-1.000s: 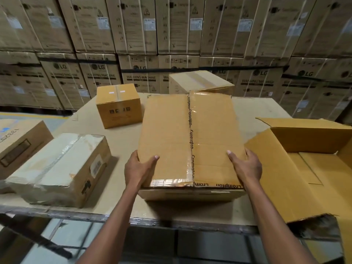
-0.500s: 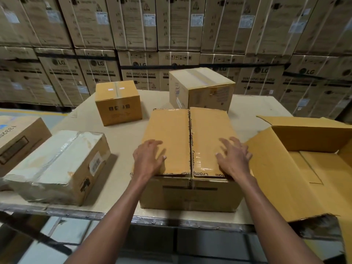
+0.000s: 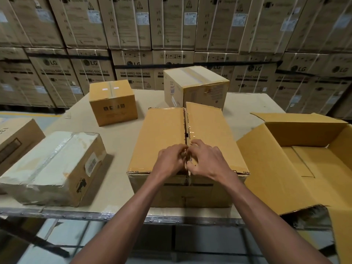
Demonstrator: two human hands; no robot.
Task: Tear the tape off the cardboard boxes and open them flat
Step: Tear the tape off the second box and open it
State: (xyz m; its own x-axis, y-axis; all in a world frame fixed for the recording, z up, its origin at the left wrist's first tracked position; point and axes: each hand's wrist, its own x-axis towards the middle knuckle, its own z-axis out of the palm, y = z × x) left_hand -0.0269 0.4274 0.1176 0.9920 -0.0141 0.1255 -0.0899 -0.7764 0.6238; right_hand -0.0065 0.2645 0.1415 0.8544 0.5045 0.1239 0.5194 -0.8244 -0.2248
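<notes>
I have moved both hands, left hand (image 3: 170, 161) and right hand (image 3: 206, 161), from the box (image 3: 162, 138) corners to its middle seam; now they pinch the tape (image 3: 187, 134) there, so tearing begins on the tabletop (image 3: 118, 141).

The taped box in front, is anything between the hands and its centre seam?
Nothing visible. The left hand and right hand are already on top of the taped box, fingers meeting at the centre seam, where the right flap has begun lifting.
</notes>
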